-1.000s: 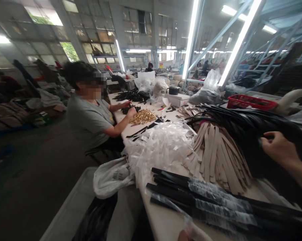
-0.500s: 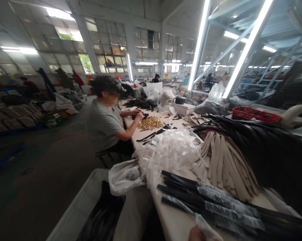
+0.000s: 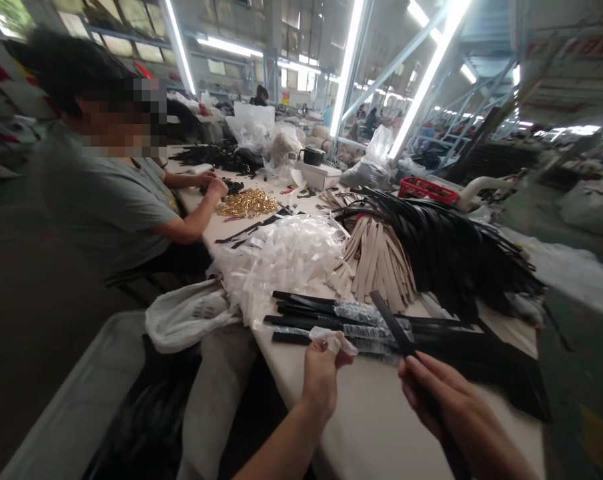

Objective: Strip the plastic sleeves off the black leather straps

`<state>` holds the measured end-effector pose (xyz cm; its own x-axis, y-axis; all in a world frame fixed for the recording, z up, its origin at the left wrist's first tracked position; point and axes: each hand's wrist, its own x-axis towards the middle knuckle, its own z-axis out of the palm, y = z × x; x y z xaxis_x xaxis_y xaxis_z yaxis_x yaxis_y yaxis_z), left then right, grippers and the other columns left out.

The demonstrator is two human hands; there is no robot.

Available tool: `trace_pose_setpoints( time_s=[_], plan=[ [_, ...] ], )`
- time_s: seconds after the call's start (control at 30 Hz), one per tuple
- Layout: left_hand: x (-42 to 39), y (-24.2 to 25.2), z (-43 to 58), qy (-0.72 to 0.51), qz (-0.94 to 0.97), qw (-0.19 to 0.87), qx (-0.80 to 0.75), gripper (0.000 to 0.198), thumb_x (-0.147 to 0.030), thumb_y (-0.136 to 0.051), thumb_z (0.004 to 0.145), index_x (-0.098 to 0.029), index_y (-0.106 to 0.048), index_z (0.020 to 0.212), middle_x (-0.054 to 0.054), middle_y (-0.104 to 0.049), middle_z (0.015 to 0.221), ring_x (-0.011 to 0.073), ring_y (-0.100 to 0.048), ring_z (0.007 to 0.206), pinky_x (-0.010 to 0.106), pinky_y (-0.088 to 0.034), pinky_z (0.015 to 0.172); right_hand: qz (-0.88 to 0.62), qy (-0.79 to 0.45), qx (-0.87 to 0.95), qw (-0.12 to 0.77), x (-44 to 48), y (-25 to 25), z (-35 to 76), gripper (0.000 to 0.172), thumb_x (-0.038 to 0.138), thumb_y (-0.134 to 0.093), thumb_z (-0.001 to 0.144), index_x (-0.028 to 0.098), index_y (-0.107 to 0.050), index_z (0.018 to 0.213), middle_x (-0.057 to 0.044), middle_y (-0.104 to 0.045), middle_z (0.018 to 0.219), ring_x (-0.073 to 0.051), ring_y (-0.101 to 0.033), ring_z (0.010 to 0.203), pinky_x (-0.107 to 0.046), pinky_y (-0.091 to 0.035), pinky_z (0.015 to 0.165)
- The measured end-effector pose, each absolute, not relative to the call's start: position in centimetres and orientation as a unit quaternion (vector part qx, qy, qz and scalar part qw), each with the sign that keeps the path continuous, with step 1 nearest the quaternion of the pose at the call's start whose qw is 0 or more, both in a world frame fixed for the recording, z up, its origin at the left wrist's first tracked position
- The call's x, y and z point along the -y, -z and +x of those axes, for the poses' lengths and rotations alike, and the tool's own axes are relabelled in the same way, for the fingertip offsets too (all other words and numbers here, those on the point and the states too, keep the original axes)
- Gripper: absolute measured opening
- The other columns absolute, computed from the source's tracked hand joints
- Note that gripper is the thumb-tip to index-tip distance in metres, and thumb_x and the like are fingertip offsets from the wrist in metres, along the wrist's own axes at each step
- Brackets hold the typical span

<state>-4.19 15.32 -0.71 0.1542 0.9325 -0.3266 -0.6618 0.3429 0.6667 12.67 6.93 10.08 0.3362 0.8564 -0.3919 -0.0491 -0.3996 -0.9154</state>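
My left hand (image 3: 321, 377) is closed in a pinch on a small clear plastic sleeve (image 3: 336, 340) above the white table (image 3: 376, 427). My right hand (image 3: 444, 403) is wrapped round a long black strap (image 3: 392, 325), whose far end points up and to the left. Just beyond both hands lie several black straps in clear plastic sleeves (image 3: 351, 313). A heap of empty clear sleeves (image 3: 286, 257) sits behind them.
A pile of tan strips (image 3: 376, 260) and a big bundle of black straps (image 3: 446, 247) cover the table's right. A person in a grey shirt (image 3: 111, 200) sits at the left by gold fittings (image 3: 246, 203). A grey bin (image 3: 66, 407) and white bag (image 3: 186, 320) stand below the table's edge.
The camera has swung down and right. Both my hands have come into view over the table, the left pinching a sleeve and the right now gripping a black strap.
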Motion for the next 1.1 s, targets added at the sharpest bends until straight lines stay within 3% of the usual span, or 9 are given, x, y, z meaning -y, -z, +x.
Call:
trace_pose_setpoints(
  time_s=[0.17, 0.37, 0.6, 0.93, 1.1],
  plan=[
    [-15.4, -0.4, -4.6, -0.553, 0.230, 0.699, -0.392, 0.031, -0.041, -0.078, 0.078, -0.012, -0.070, 0.086, 0.009, -0.073, 0.078, 0.0155, -0.063, 0.067, 0.026, -0.046, 0.063, -0.626, -0.524, 0.276, 0.508, -9.7, -5.3, 6.4, 0.052, 0.058, -0.073, 0.077, 0.016, -0.061, 0.104, 0.006, -0.052, 0.058, -0.002, -0.034, 0.041, -0.015, -0.021, 0.038],
    [-15.8, -0.4, -5.5, -0.576, 0.205, 0.682, -0.402, 0.032, -0.038, -0.082, 0.072, -0.012, -0.071, 0.088, 0.010, -0.075, 0.083, 0.0144, -0.064, 0.069, 0.024, -0.046, 0.065, -0.562, -0.571, 0.309, 0.512, -9.2, -5.0, 5.1, 0.050, 0.062, -0.047, 0.093, 0.017, -0.055, 0.112, 0.004, -0.058, 0.063, 0.000, -0.027, 0.034, -0.015, -0.013, 0.034],
    [-18.0, -0.9, -6.4, -0.598, 0.118, 0.674, -0.417, 0.037, -0.035, -0.083, 0.069, -0.014, -0.069, 0.095, 0.007, -0.075, 0.086, 0.0141, -0.067, 0.069, 0.024, -0.051, 0.063, -0.553, -0.653, 0.327, 0.402, -5.4, -5.1, 4.6, 0.059, 0.066, -0.037, 0.094, 0.013, -0.060, 0.087, 0.002, -0.058, 0.053, -0.005, -0.045, 0.030, -0.014, -0.023, 0.031],
    [-19.0, -0.8, -5.8, -0.601, 0.158, 0.669, -0.408, 0.034, -0.034, -0.080, 0.074, -0.014, -0.068, 0.099, 0.010, -0.076, 0.091, 0.0155, -0.069, 0.075, 0.023, -0.052, 0.063, -0.579, -0.654, 0.343, 0.346, -4.7, -4.4, 3.7, 0.070, 0.080, -0.038, 0.084, 0.014, -0.061, 0.079, 0.002, -0.055, 0.045, -0.004, -0.038, 0.029, -0.014, -0.022, 0.030],
    [-19.0, -0.9, -5.9, -0.593, 0.174, 0.686, -0.385, 0.032, -0.032, -0.082, 0.071, -0.015, -0.069, 0.095, 0.005, -0.073, 0.082, 0.0152, -0.067, 0.072, 0.023, -0.050, 0.061, -0.582, -0.669, 0.339, 0.315, -5.2, -4.2, 4.1, 0.074, 0.085, -0.039, 0.078, 0.014, -0.062, 0.075, 0.001, -0.054, 0.044, -0.005, -0.041, 0.033, -0.015, -0.027, 0.035]
  ],
)
